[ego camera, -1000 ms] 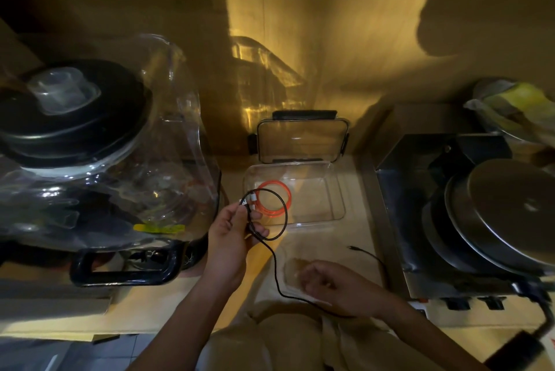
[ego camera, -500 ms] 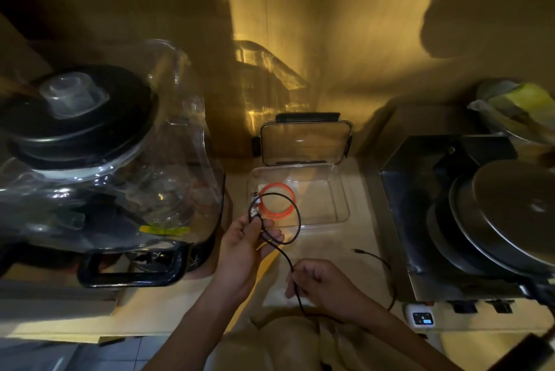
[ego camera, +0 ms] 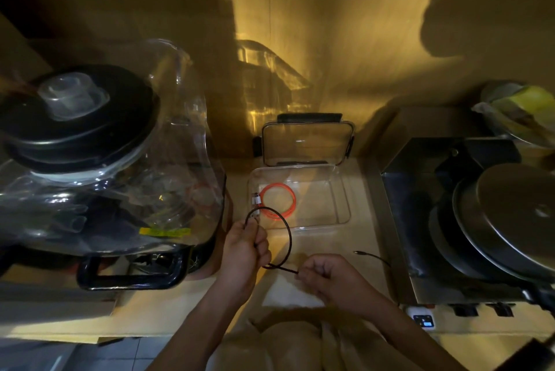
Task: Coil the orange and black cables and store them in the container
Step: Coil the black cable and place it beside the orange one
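Cables come in two colours here: the orange cable lies coiled inside the clear container on the bench, its lid propped open behind so the way in stays free. The black cable is partly wound, the left hand pinching one loop near the plug so it cannot spring open. Beside it, the right hand is curled round the slack to feed the next turn, while the loose end trails on the bench.
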### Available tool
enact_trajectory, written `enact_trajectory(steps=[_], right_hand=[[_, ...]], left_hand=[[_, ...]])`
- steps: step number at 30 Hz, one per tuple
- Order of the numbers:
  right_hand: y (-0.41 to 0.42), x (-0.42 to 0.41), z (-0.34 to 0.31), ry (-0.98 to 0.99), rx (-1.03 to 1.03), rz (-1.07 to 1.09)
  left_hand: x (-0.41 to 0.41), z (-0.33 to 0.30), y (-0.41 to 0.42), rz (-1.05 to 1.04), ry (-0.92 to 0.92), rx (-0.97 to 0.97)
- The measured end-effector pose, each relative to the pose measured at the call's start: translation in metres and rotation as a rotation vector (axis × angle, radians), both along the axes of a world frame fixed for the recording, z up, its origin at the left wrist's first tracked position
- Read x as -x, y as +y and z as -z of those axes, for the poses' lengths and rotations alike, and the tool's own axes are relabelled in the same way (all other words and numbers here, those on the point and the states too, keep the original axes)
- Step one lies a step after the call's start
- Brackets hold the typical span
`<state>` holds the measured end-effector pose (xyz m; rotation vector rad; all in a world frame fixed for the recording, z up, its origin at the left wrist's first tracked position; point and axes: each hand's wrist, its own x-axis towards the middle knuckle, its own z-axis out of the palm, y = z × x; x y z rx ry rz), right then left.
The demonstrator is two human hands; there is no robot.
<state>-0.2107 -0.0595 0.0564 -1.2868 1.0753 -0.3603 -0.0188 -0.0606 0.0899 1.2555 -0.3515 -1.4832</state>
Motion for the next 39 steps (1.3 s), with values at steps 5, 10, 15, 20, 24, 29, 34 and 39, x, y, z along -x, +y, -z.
enact_trajectory(steps=[5, 10, 15, 20, 24, 29, 34, 39], right_hand=[[-0.007, 0.026, -0.013, 0.170, 0.062, -0.126], [-0.018, 0.050, -0.026, 0.313, 0.053, -0.177], [-0.024, 0.069, -0.026, 0.358, -0.056, -0.219], [-0.028, 0.085, -0.020, 0.410, -0.164, -0.291], [-0.027, 0.084, -0.020, 0.401, -0.144, -0.254], [-0.023, 0.072, -0.023, 0.179, -0.161, -0.001], [-0.022, 0.055, -0.032, 0.065, -0.180, 0.127], [-0.023, 0.033, -0.043, -0.070, -0.182, 0.190]], left_hand=[[-0.008, 0.000, 0.000, 0.064, -0.178, 0.024], [-0.015, 0.003, -0.001, 0.110, 0.090, -0.047], [-0.014, 0.001, -0.004, 0.086, 0.241, -0.088], [-0.016, 0.004, 0.000, 0.089, 0.284, -0.056], [-0.014, 0.005, -0.001, 0.065, 0.225, -0.073], [-0.012, 0.004, 0.000, 0.040, 0.158, -0.074], [-0.011, 0.002, 0.005, 0.048, 0.167, -0.076], [-0.005, -0.002, 0.008, 0.068, 0.105, -0.055]])
